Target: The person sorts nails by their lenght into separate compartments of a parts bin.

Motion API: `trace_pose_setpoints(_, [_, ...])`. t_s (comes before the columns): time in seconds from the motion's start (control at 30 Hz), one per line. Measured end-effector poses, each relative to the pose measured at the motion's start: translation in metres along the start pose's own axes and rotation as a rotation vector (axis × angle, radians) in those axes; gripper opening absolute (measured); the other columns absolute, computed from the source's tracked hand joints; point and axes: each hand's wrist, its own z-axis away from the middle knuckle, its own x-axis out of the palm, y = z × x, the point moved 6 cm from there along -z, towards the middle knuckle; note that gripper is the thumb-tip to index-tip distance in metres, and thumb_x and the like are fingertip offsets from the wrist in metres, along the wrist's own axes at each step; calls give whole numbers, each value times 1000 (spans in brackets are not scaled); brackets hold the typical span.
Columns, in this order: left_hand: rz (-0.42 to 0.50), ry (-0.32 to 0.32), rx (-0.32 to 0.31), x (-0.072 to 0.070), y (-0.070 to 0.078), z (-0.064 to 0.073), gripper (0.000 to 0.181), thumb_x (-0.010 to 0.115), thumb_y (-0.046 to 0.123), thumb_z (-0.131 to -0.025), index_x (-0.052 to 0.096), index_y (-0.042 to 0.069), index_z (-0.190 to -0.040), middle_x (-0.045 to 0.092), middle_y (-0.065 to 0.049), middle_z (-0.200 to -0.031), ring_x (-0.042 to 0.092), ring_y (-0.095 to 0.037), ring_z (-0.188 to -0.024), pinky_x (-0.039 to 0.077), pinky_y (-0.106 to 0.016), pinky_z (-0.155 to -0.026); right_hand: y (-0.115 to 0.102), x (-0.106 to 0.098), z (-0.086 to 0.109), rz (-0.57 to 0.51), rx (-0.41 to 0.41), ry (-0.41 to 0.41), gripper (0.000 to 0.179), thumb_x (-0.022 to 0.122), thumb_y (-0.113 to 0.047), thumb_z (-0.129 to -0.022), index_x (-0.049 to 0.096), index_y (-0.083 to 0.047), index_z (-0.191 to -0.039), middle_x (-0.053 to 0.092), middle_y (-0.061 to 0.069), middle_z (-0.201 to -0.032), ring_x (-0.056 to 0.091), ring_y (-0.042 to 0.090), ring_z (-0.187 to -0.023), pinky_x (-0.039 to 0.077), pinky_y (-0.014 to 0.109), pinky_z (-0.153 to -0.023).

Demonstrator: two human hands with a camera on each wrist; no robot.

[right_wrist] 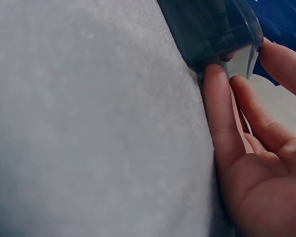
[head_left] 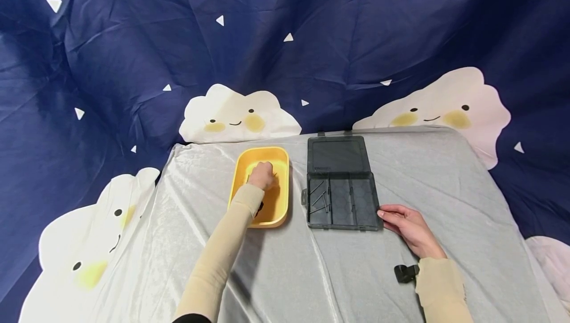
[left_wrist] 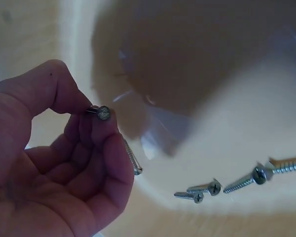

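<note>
Down inside the yellow tray (head_left: 281, 209), my left hand (head_left: 261, 175) pinches a screw (left_wrist: 103, 113) between thumb and index finger, its round head facing the wrist camera. Another screw (left_wrist: 133, 159) shows just past the curled fingers. Several loose screws (left_wrist: 213, 187) lie on the tray's floor. To the right of the tray, a dark see-through compartment box (head_left: 340, 199) lies with its lid (head_left: 339, 155) folded back. Several screws (head_left: 321, 199) are in its left compartment. My right hand (head_left: 409, 226) holds the box's right edge, fingertips (right_wrist: 217, 81) at its lower wall and rim.
Grey plush cloth (head_left: 285, 273) covers the table. Behind hangs a dark blue curtain (head_left: 267, 56) with smiling white clouds. A latch (head_left: 304, 197) sticks out from the box's left side. A black wrist mount (head_left: 405, 273) sits beside the right wrist.
</note>
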Motion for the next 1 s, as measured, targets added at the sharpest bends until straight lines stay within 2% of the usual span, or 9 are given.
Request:
trace_pose_setpoints(0.17, [75,8,-42,-7,-1,4,21,76,17,-76,58,7,-71,68,-15,-88,64,-28,-80,56,-39,-74,-1,0,0,2,2,0,49,72,-22,-87,57,5,-124,66,-19,-94,64,-6,-88,54,16,-79])
trace_pose_setpoints(0.27, [182,4,-71,-10,-3,9,21,77,18,-75,61,6,-68,66,-11,-74,60,-23,-68,53,-33,-66,0,1,-1,-3,7,1,50,72,-22,-87,56,5,-125,66,-19,-93,64,-5,-88,55,17,-79])
trace_pose_setpoints(0.4, [436,-50,-125,-9,-9,16,19,74,16,-77,71,-2,-71,65,-8,-59,59,-18,-54,52,-30,-58,0,2,-2,-7,10,1,51,73,-22,-87,56,6,-125,66,-19,-92,64,-5,-88,55,17,-79])
trace_pose_setpoints(0.47, [585,-95,-150,-7,-11,19,19,72,13,-79,73,-6,-77,64,-7,-56,58,-15,-51,55,-33,-60,0,2,-2,-6,9,2,50,73,-22,-87,56,6,-125,66,-19,-92,64,-5,-88,55,17,-79])
trace_pose_setpoints(0.57, [767,-139,-179,-7,-14,23,20,69,9,-81,71,-11,-85,62,-4,-55,57,-12,-50,57,-35,-63,-1,2,-1,-1,4,5,50,72,-22,-87,56,6,-124,66,-19,-93,64,-5,-88,55,17,-79])
trace_pose_setpoints(0.63, [856,-157,-183,-7,-15,24,20,66,6,-81,69,-13,-88,62,-3,-56,57,-11,-51,56,-33,-62,-1,1,-1,3,2,6,50,72,-22,-87,56,6,-125,66,-19,-93,64,-5,-88,55,17,-79])
trace_pose_setpoints(0.8, [985,-185,-170,-9,-15,27,17,59,2,-82,65,-14,-87,61,-2,-55,58,-10,-52,55,-26,-58,-1,1,0,-3,2,4,50,72,-21,-87,56,7,-124,67,-18,-93,64,-5,-88,55,17,-79])
trace_pose_setpoints(1.0, [1107,-204,-168,-13,-11,28,22,55,-2,-85,61,-18,-99,61,-3,-60,60,-9,-56,56,-25,-62,-1,0,1,-12,3,2,46,72,-20,-87,57,5,-123,67,-18,-93,64,-5,-88,55,17,-79])
